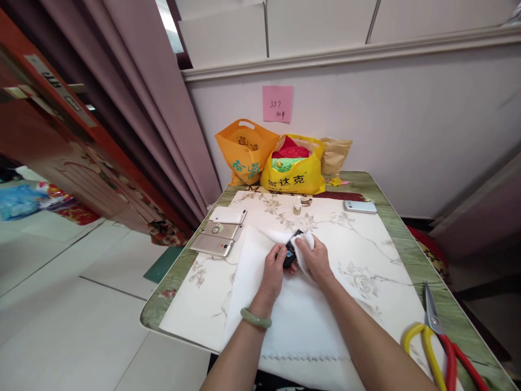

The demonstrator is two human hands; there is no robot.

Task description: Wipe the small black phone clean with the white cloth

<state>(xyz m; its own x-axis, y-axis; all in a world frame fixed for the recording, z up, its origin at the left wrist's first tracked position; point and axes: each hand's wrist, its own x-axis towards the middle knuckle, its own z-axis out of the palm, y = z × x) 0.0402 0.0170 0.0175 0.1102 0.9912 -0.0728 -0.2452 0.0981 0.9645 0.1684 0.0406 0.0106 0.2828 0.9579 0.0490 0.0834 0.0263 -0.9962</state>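
A small black keypad mobile phone (289, 257) is gripped by my left hand (274, 270), thumb along its side; a green bangle sits on that wrist. My right hand (316, 262) pinches a bunched white cloth (304, 243) and presses it against the phone's upper part. Under both hands a larger white cloth (293, 326) is spread on the flowered table cover. Left of them three phones lie in an overlapping row: a white phone (228, 215), a gold phone (220, 231) and a pinkish phone (212, 245). A small clear bottle (297, 205) stands beyond my hands.
Scissors (437, 331) with yellow and red handles lie at the table's right edge. A silver phone (360, 206) rests at the back right. An orange bag (246, 152), a stuffed yellow bag (295, 172) and a brown paper bag (336, 155) stand against the wall.
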